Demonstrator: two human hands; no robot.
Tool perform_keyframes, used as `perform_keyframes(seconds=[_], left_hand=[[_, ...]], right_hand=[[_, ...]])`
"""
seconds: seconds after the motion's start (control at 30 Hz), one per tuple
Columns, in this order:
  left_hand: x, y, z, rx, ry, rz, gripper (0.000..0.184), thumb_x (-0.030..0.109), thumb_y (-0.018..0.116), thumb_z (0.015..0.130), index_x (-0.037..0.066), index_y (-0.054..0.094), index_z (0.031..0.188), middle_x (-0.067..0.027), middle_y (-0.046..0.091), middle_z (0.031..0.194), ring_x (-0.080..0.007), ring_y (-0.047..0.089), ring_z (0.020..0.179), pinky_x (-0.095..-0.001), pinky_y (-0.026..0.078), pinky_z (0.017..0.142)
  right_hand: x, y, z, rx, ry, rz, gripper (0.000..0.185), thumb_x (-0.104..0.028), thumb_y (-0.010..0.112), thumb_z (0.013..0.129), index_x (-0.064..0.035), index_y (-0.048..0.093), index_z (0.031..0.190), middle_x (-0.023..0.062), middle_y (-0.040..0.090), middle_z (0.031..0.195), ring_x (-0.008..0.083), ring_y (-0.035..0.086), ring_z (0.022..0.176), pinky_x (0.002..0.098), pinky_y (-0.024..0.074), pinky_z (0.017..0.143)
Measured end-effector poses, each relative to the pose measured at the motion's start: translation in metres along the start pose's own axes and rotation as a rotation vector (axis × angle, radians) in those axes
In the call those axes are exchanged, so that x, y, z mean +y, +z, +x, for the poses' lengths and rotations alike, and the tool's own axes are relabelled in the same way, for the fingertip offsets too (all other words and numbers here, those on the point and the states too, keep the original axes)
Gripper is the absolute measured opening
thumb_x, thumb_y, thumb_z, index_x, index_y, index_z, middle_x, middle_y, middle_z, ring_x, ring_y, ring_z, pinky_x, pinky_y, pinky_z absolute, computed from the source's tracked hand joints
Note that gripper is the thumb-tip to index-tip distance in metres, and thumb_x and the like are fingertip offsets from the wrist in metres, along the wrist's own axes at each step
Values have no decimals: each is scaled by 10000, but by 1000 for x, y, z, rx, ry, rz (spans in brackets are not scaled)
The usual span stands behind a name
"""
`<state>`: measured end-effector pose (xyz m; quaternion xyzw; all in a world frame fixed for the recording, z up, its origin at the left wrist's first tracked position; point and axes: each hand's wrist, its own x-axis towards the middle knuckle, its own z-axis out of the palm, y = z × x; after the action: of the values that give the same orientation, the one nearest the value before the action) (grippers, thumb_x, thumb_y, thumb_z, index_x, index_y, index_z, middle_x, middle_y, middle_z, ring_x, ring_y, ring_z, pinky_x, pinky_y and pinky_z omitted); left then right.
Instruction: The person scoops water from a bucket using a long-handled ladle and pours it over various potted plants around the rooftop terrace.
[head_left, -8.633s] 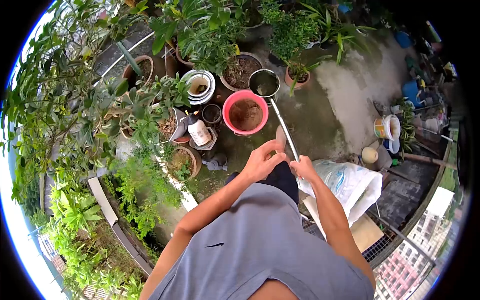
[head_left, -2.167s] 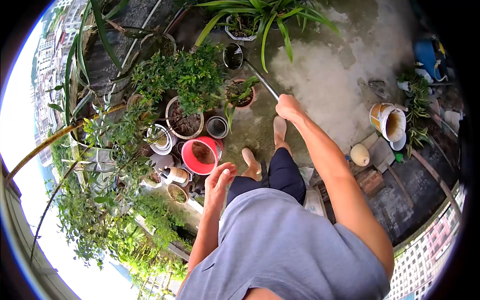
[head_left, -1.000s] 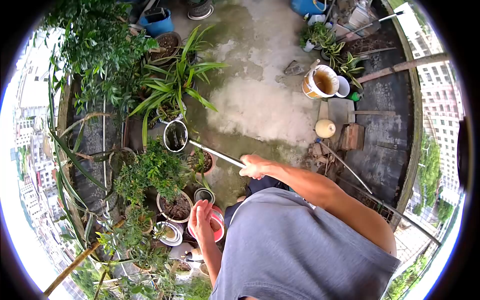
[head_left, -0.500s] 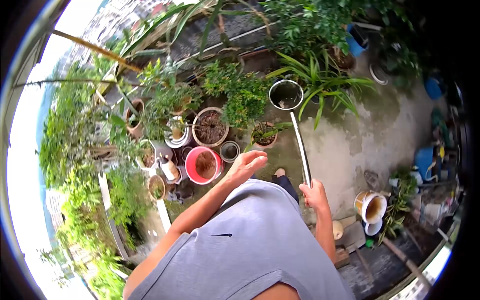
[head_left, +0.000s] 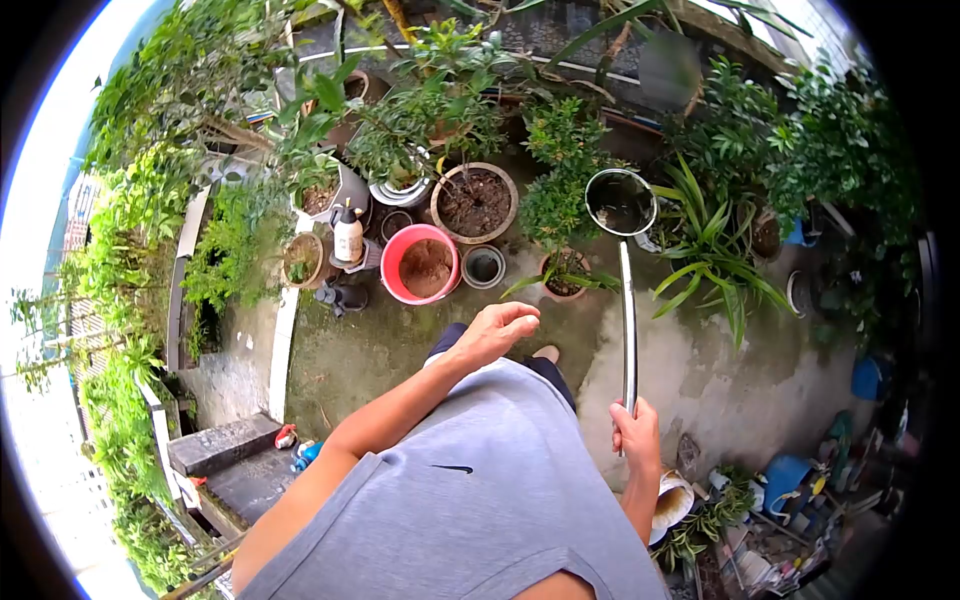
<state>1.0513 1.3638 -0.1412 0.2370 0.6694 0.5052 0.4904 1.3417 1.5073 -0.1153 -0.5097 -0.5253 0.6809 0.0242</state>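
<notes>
My right hand [head_left: 636, 432] is closed around the lower end of a long metal handle. At its far end is the round bowl of a long-handled ladle [head_left: 628, 310], held out over the ground, with a dark inside and a bright rim. My left hand [head_left: 497, 332] hovers in front of my body, loosely bent with nothing visible in it. Nearest to it are a pink bucket [head_left: 452, 285] of brown contents, a small grey pot [head_left: 484, 267] and a small potted plant [head_left: 566, 275].
A large round planter [head_left: 508, 205] of soil stands behind the bucket. Left of it are a spray bottle [head_left: 347, 235] and more pots. A spiky-leaved plant [head_left: 715, 225] grows to the right. A tipped white bucket [head_left: 672, 503] and clutter lie at lower right, a stone step [head_left: 225, 445] at lower left.
My view has turned and shifted, so the pots sit farther right and the stone step shows. The ladle stays in my right hand, its handle now more upright in view. My left hand keeps its pose.
</notes>
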Motion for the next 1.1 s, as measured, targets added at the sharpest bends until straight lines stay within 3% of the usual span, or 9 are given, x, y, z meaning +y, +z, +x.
perform_keyframes(seconds=[0.33, 0.73, 0.77, 0.97, 1.1], left_hand=[[-23, -116, -36, 166, 53, -191, 382, 298, 608, 986, -8, 632, 1213, -29, 680, 1058, -95, 613, 948, -269, 497, 843], [-57, -238, -76, 292, -4, -326, 340, 238, 591, 993, -20, 625, 1211, -79, 689, 1082, -142, 647, 990, -301, 515, 903], [-59, -249, -78, 335, 81, -360, 333, 234, 590, 993, -20, 628, 1206, -79, 689, 1086, -146, 644, 1001, -302, 514, 902], [-79, -270, -90, 464, 27, -495, 358, 241, 590, 983, -31, 623, 1214, -85, 690, 1093, -142, 640, 977, -303, 507, 888], [-56, -278, -91, 503, -68, -476, 359, 249, 561, 1006, -9, 600, 1253, -80, 675, 1138, -142, 641, 1014, -310, 498, 923]], right_hand=[[-65, 112, 11, -114, -40, -73, 154, -123, 631, 913, -1, 553, 963, 3, 516, 591, 76, 450, 387, 235, 379, 350], [-121, 232, 64, -182, -39, -103, 184, -151, 652, 923, -9, 557, 993, 3, 526, 613, 73, 461, 386, 244, 399, 341], [-125, 240, 72, -180, -38, -106, 184, -151, 652, 923, -9, 557, 993, 3, 526, 613, 73, 461, 386, 244, 399, 341], [-144, 255, 99, -183, -40, -148, 163, -156, 660, 920, -20, 570, 929, -4, 517, 605, 68, 454, 394, 245, 398, 348], [-155, 258, 134, -185, -17, -158, 157, -154, 660, 918, -24, 573, 910, -5, 519, 607, 68, 455, 397, 249, 400, 349]])
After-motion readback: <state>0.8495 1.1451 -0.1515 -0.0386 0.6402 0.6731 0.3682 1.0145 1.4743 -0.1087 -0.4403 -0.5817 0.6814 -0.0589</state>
